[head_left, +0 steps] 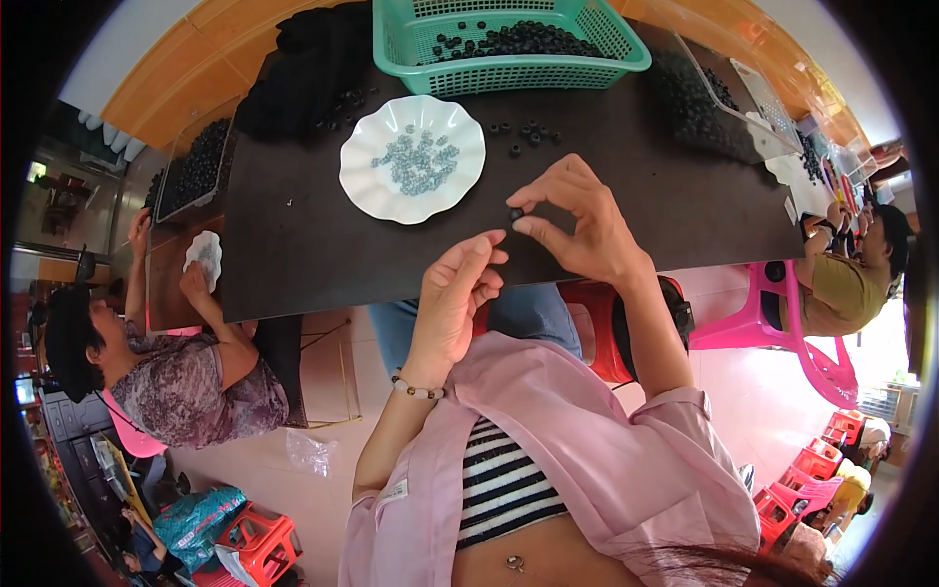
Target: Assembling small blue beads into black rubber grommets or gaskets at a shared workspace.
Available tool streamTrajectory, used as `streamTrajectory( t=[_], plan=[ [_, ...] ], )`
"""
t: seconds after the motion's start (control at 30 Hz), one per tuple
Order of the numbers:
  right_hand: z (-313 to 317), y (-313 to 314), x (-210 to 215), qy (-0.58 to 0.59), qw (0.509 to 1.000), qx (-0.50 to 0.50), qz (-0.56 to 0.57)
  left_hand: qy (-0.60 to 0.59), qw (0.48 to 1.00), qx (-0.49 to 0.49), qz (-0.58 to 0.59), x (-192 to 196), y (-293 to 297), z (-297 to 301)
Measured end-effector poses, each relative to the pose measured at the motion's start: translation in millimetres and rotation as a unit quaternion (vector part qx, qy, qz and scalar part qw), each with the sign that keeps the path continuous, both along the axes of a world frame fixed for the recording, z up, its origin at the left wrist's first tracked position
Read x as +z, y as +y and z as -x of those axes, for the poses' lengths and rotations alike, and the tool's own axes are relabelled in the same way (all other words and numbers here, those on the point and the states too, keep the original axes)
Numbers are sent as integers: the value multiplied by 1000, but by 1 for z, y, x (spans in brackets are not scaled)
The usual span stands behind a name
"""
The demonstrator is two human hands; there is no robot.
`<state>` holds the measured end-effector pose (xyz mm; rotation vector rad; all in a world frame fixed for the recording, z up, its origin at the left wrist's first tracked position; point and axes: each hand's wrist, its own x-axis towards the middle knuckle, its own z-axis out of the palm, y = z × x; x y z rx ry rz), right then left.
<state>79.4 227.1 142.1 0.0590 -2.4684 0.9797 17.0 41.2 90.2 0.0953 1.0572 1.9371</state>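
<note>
Over the table's near edge, my right hand point(592, 220) pinches a small round black piece point(515, 214) between thumb and forefinger. Just left of it and a little lower is my left hand point(453, 293), its thumb and forefinger pressed together and the other fingers curled. What they hold, if anything, is too small to see. Beyond my left hand, a white plate with a wavy rim point(457, 114) carries many small clear bluish pieces. Several loose black pieces point(534, 134) lie on the table right of the plate.
A green plastic basket point(509, 78) of black pieces stands at the far side of the dark table point(675, 205). Black cloth point(303, 78) lies at the far left. Clear bins of black pieces point(202, 161) point(699, 108) flank the table. People sit at both sides, left point(196, 382) and right point(846, 284).
</note>
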Motion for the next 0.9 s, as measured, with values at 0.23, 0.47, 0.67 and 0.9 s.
streamTrajectory(
  t=[0.23, 0.47, 0.67, 0.9],
  plan=[
    [-4, -16, 6, 7, 996, 23, -86, 49, 999, 19, -15, -2, 7, 3],
    [-2, -19, 4, 1, 996, 44, -76, -7, 1000, -2, -25, -6, 2, 6],
    [-1, -15, 4, -5, 997, 59, -43, -85, 994, -22, -72, -11, 0, 8],
    [-1, 7, -3, -22, 1000, -3, -4, -142, 978, -68, -139, -13, -2, 10]
  ],
)
